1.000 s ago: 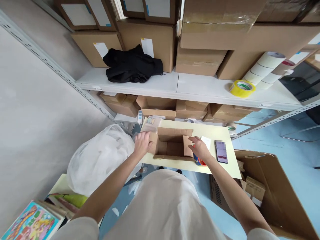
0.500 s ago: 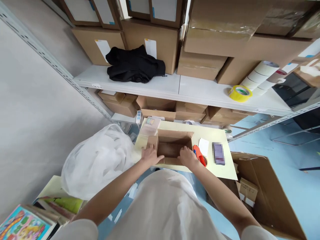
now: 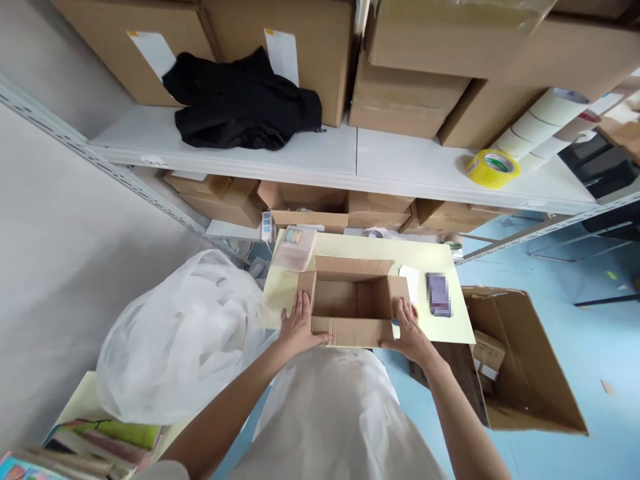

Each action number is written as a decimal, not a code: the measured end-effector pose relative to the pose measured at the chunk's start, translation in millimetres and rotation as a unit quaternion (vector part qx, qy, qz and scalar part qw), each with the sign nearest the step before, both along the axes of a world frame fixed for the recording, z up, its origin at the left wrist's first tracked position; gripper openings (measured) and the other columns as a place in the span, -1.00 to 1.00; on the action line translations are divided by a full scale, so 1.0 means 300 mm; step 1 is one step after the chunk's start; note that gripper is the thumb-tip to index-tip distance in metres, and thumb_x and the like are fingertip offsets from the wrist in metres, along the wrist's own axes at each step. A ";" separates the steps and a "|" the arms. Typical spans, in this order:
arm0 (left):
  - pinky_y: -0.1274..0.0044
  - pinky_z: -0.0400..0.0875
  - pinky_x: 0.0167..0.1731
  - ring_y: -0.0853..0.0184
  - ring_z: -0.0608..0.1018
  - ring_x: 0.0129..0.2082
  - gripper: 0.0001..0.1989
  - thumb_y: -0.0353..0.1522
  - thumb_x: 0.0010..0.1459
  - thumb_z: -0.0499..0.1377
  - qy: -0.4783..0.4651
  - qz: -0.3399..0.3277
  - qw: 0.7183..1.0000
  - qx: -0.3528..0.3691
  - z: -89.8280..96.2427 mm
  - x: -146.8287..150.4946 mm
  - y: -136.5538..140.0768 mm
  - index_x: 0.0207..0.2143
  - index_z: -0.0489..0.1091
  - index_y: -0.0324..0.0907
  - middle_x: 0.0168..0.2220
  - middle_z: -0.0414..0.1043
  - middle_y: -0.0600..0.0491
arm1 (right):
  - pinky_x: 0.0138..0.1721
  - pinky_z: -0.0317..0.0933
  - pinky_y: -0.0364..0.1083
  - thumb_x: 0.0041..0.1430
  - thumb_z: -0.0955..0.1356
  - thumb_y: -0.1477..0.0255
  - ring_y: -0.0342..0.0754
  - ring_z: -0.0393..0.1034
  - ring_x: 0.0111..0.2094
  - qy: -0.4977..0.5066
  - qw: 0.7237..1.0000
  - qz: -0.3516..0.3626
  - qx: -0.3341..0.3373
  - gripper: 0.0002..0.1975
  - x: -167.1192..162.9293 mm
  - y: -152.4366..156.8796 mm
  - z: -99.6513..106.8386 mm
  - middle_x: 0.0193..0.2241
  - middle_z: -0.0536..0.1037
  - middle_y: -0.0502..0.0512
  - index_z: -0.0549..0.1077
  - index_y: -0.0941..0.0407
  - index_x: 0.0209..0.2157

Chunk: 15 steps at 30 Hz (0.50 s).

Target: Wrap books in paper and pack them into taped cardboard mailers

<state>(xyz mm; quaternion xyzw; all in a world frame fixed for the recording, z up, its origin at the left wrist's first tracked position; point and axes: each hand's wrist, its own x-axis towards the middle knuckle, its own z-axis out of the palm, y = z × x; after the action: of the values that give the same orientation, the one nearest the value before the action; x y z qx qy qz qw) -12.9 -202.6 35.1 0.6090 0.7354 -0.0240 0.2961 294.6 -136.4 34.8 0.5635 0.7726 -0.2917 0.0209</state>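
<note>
An open cardboard box stands on the pale yellow table in front of me, its flaps folded outward and its inside bare. My left hand lies over the near left corner, fingers stretched along the left flap and thumb out on the front flap. At the near right corner, my right hand rests its fingers on the right flap, with its thumb reaching to the front flap. Both hands press on the cardboard with fingers apart. Just beyond the right flap, a tape roll is mostly hidden.
On the table lie a purple phone, white paper and a clear plastic case. A large white bag bulges at left. A big open carton stands at right. The shelf holds boxes, black clothing and yellow tape.
My right hand has moved right and its curled fingers have spread onto the right flap, now folded outward. The front flap lies further out. The orange tool beside the box is no longer visible.
</note>
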 end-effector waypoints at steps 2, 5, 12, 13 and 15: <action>0.04 -0.13 0.18 -0.01 -0.22 0.33 0.18 0.03 -0.11 0.17 -0.012 0.014 1.000 0.024 -0.032 0.006 0.009 0.30 -0.42 -0.40 0.33 -0.43 -0.36 | 0.26 -0.18 0.12 -0.05 0.40 0.15 0.15 -0.45 0.34 0.031 0.999 -0.013 0.000 0.13 -0.015 -0.004 -0.033 0.33 -0.27 0.42 -0.37 0.28 0.31; 0.07 -0.03 0.17 -0.05 -0.17 0.33 0.16 -0.04 -0.09 0.22 -0.041 0.034 0.996 0.070 -0.081 0.007 0.053 0.29 -0.43 -0.38 0.33 -0.35 -0.40 | 0.21 -0.03 0.13 0.04 0.36 0.15 0.17 -0.26 0.33 0.063 0.996 -0.056 0.015 0.04 -0.047 0.020 -0.077 0.32 -0.16 0.41 -0.33 0.24 0.31; 0.14 0.03 0.20 -0.04 -0.09 0.32 0.16 -0.11 -0.10 0.31 -0.142 0.045 0.969 0.197 -0.169 -0.042 0.222 0.31 -0.41 -0.23 0.33 -0.23 -0.33 | -0.01 0.24 0.18 0.08 0.33 0.11 0.29 0.21 0.14 0.089 0.985 -0.135 0.068 -0.07 -0.117 0.144 -0.124 0.21 0.18 0.40 -0.19 0.20 0.30; 0.14 0.02 0.21 -0.04 -0.09 0.32 0.16 -0.11 -0.10 0.31 -0.150 0.049 0.966 0.204 -0.173 -0.047 0.237 0.31 -0.41 -0.20 0.33 -0.24 -0.31 | -0.03 0.26 0.17 0.09 0.32 0.10 0.28 0.23 0.13 0.093 0.984 -0.133 0.069 -0.07 -0.118 0.160 -0.127 0.21 0.19 0.39 -0.20 0.19 0.31; 0.13 0.00 0.22 -0.03 -0.10 0.32 0.17 -0.12 -0.10 0.32 -0.156 0.058 0.964 0.208 -0.174 -0.050 0.252 0.31 -0.42 -0.17 0.34 -0.26 -0.28 | -0.04 0.27 0.16 0.10 0.30 0.07 0.26 0.21 0.15 0.100 0.985 -0.123 0.073 -0.06 -0.109 0.184 -0.133 0.23 0.16 0.36 -0.24 0.17 0.31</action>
<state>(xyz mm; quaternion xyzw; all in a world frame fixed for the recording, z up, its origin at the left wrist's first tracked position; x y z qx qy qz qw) -27.9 -127.1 -17.2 0.6101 0.7028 0.2420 0.2746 261.8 -81.2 -5.2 0.6223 0.7148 -0.2896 -0.1342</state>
